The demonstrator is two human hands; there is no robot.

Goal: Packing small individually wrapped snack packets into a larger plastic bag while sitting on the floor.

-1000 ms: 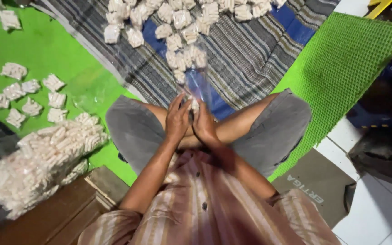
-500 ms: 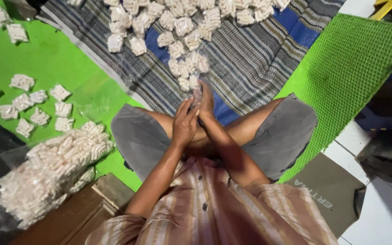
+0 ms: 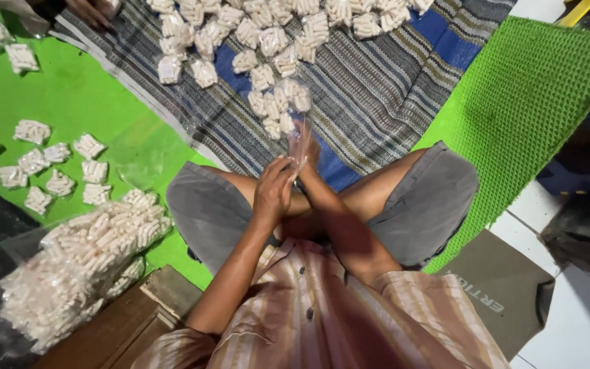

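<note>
I sit cross-legged in grey shorts. My left hand [image 3: 272,191] and my right hand [image 3: 307,158] meet in front of my knees, both pinching a small clear plastic bag [image 3: 300,140] that stands up between the fingers. I cannot tell what is inside it. Just beyond the hands lies a heap of small filled packets [image 3: 268,75] of pale stick-shaped snacks on a striped cloth [image 3: 377,89].
A big clear bag of loose pale snacks [image 3: 83,253] lies at my left on a green mat [image 3: 76,96]. More filled packets [image 3: 35,164] dot the mat. Another person's hand [image 3: 90,10] shows at the top left. A green mesh mat [image 3: 541,102] lies right, a wooden board [image 3: 124,321] at lower left.
My view has tilted down and the hands have risen a little, the clear bag now standing higher between my fingers. Another person's hand has come into view at the top left.
</note>
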